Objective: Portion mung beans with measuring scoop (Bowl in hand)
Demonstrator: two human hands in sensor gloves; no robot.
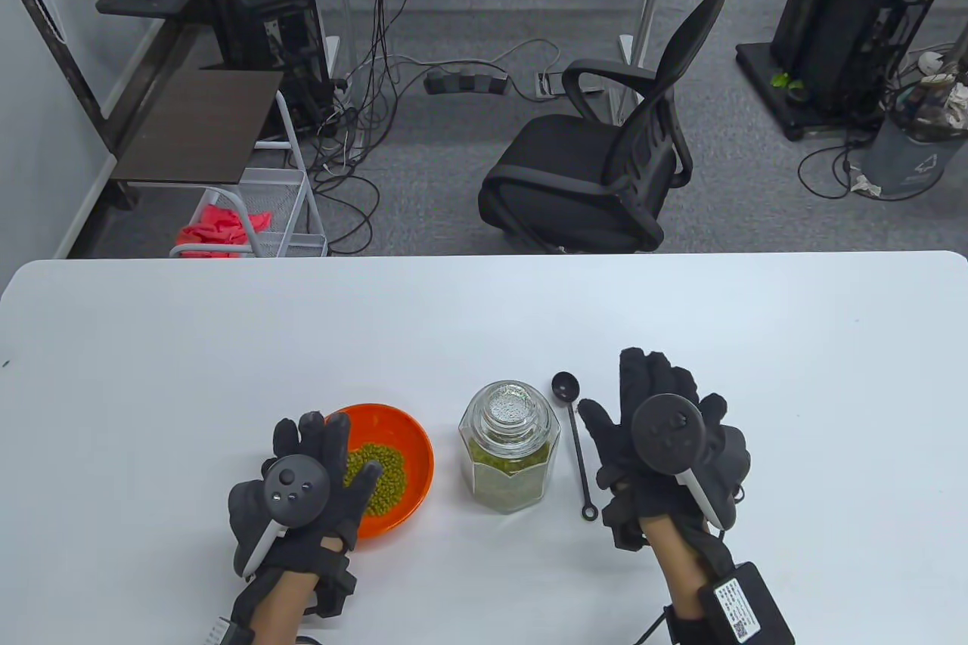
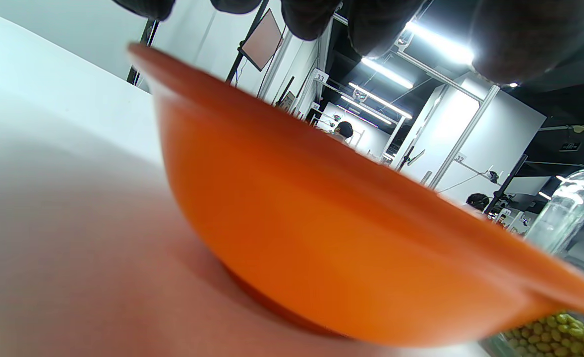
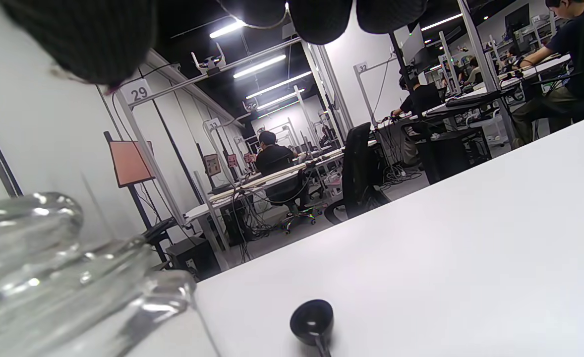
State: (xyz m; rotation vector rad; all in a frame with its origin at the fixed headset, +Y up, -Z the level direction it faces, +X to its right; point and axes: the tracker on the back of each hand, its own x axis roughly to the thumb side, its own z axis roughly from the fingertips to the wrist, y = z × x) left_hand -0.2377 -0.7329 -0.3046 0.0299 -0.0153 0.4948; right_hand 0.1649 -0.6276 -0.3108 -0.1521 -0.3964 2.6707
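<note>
Left hand (image 1: 302, 486) is seen in the table view laid over the near-left rim of the orange bowl (image 1: 412, 448), its fingers (image 1: 333, 441) spread apart over the rim and the beans; whether the rim is actually gripped cannot be told, since the tracker and glove cover the contact. Only dark fingertips (image 2: 317, 17) at the top edge are shown in the left wrist view, held above the bowl's outer wall (image 2: 321, 223), and the bowl's base is seen resting on the white table (image 2: 49, 198). Right hand (image 1: 665, 448) is shown with fingers spread and nothing held, just right of the black measuring scoop (image 1: 575, 441), which lies flat on the table (image 1: 484, 312) with its round cup (image 1: 565, 386) pointing away. The cup alone is caught in the right wrist view (image 3: 313, 322), its handle cut off by the bottom edge. Between bowl and scoop a faceted glass jar (image 1: 510, 448) is stood, closed by a glass stopper (image 1: 509, 407) and partly filled with mung beans (image 1: 503, 475). A small green heap of beans (image 1: 378, 471) is shown in the bowl only from above; a few at the jar's bottom are glimpsed in the left wrist view (image 2: 554, 337). The jar appears only as a blurred glass shoulder in the right wrist view (image 3: 64, 277).
</note>
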